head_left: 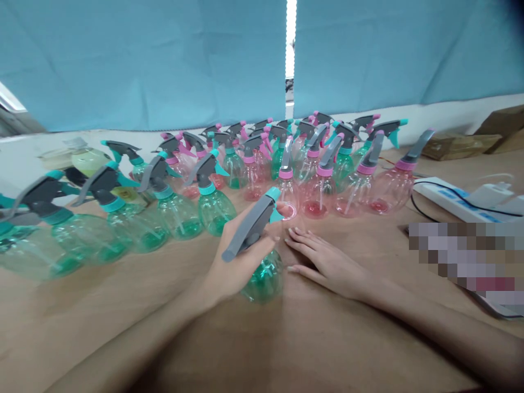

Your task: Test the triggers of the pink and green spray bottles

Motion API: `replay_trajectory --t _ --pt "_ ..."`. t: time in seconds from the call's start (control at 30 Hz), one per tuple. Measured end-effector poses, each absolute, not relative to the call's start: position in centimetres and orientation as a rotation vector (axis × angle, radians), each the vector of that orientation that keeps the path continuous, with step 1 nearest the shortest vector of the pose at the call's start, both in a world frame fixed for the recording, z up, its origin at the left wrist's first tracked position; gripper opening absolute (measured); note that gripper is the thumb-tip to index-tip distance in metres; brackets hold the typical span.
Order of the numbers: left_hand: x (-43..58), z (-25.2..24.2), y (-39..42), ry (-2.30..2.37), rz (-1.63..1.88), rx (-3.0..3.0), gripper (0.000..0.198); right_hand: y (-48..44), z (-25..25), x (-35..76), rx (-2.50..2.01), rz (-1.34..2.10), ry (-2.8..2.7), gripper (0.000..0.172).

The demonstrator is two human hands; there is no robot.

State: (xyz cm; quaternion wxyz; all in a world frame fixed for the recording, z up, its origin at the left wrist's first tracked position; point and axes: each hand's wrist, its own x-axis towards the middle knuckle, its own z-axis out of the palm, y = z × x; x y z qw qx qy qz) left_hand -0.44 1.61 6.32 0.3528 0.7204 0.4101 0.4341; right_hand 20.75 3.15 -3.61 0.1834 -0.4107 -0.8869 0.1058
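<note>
My left hand (231, 259) is wrapped round the neck of a green spray bottle (264, 278), below its grey and teal trigger head. The bottle stands at the middle of the table, close in front of me. To its right, my right hand (327, 259) lies flat on the table with fingers stretched out, holding nothing. Just beyond the hands stand several pink spray bottles (315, 199) with grey heads and pink collars. A row of green spray bottles (180, 215) reaches from near my left hand to the left edge.
More pink and green bottles crowd the back of the brown table (229, 344). At right are a white power strip (446, 196) with plugs and a black cable, a blurred-out flat device (470, 273), and cardboard boxes (462, 143). A blue cloth (164, 65) hangs behind.
</note>
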Motion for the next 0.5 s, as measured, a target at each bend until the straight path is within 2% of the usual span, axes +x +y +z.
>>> replay_trajectory --t 0.13,0.3,0.5 --pt "-0.45 6.22 1.59 1.067 1.106 1.866 0.019 3.14 -3.72 20.76 -1.155 0.275 -2.513 0.069" --pt "-0.39 6.41 1.58 1.106 1.120 1.877 0.003 3.06 -3.66 20.78 -1.153 0.279 -2.507 0.068" --pt "-0.37 6.53 1.60 1.118 1.125 1.899 0.006 3.02 -3.60 20.83 -1.158 0.300 -2.501 0.067"
